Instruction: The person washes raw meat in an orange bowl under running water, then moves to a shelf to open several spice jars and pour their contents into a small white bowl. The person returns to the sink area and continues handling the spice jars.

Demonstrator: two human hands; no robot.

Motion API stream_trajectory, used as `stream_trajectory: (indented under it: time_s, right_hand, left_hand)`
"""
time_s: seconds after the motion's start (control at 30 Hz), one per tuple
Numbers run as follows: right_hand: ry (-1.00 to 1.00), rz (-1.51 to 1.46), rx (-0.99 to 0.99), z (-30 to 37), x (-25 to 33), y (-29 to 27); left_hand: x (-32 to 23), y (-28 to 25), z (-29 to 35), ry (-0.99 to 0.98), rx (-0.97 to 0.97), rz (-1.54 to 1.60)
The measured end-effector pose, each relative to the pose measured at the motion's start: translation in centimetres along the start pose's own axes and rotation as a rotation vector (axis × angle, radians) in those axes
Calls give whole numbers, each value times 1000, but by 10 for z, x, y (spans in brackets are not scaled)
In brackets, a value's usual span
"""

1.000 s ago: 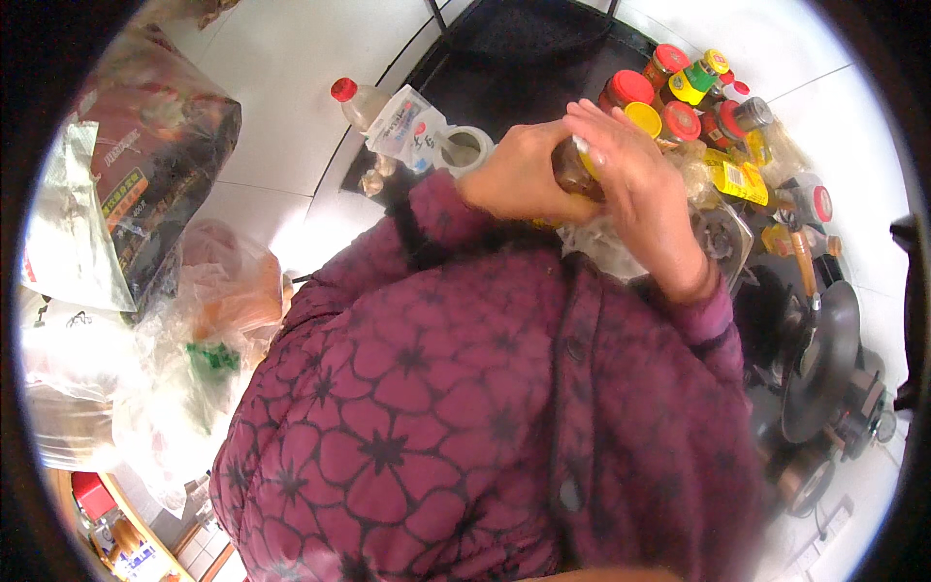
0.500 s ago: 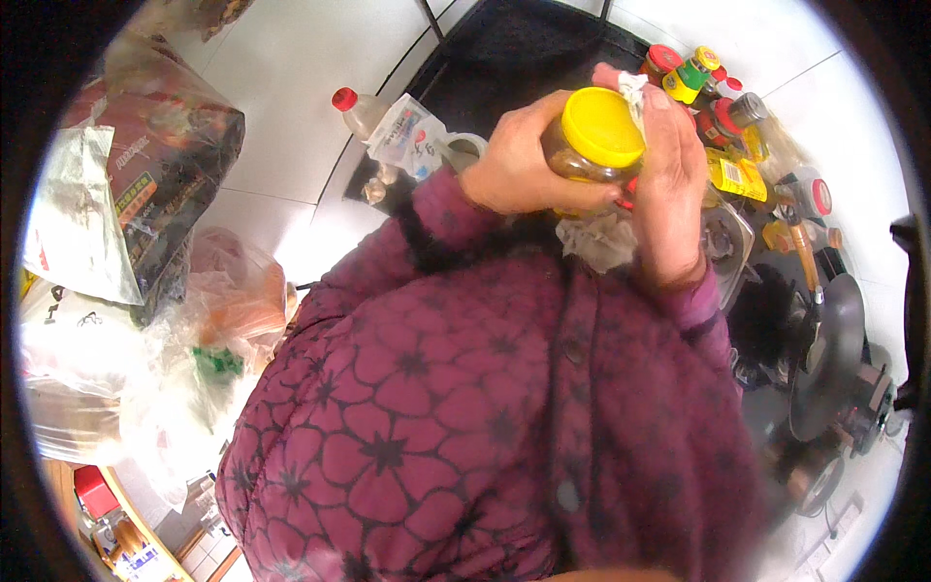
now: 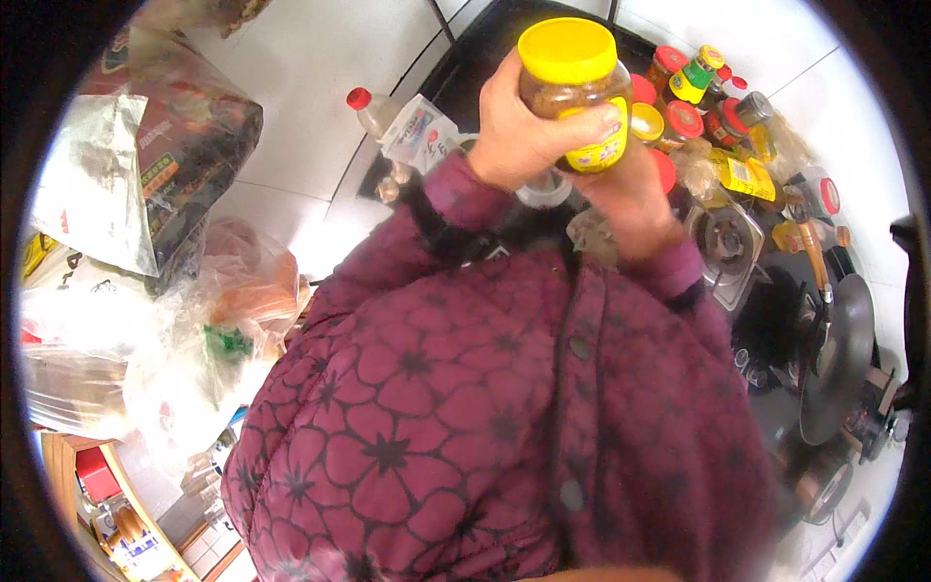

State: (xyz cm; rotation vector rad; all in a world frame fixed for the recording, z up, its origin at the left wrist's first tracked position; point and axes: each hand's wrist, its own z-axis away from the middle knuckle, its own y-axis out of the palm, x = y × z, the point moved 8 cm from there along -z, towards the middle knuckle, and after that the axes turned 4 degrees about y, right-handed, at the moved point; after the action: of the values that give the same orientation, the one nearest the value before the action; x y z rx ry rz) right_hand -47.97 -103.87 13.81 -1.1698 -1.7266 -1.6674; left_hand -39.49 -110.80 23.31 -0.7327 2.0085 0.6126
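My left hand is closed around a jar of dark contents. The jar has a yellow screw lid and a yellow label facing me; it tilts slightly. My thumb lies across its front. Behind and under the jar is my right hand, smeared by motion, its fingers hidden by the jar. Near that wrist shows a crumpled pale cloth or tissue. A clear round container stands below my left wrist.
Several jars and bottles, among them a green-labelled bottle, crowd the back right. A gas burner and a black wok are at the right. A red-capped bottle stands left of my hands. Plastic bags fill the left.
My left hand has raised the jar away from me and turned its label toward me. My right hand has moved from the jar's right side to behind and below it; its white tissue no longer shows there.
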Motion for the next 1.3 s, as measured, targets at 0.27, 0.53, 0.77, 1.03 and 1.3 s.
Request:
stream_trajectory:
  time_s: [0.27,0.53,0.77,1.03,1.3]
  right_hand:
    - [35,326,-97,11,-5,21]
    - [183,965,138,9,13,36]
    - [-125,674,-73,-6,22,32]
    - [52,85,-9,-6,-3,22]
    - [-125,831,-81,-14,31,3]
  left_hand:
    - [11,-12,10,115,-223,-270]
    - [-4,-32,16,-34,-309,-64]
    - [-9,-27,19,35,-252,-139]
    - [2,-35,9,7,-417,-49]
    - [3,-19,3,-31,71,86]
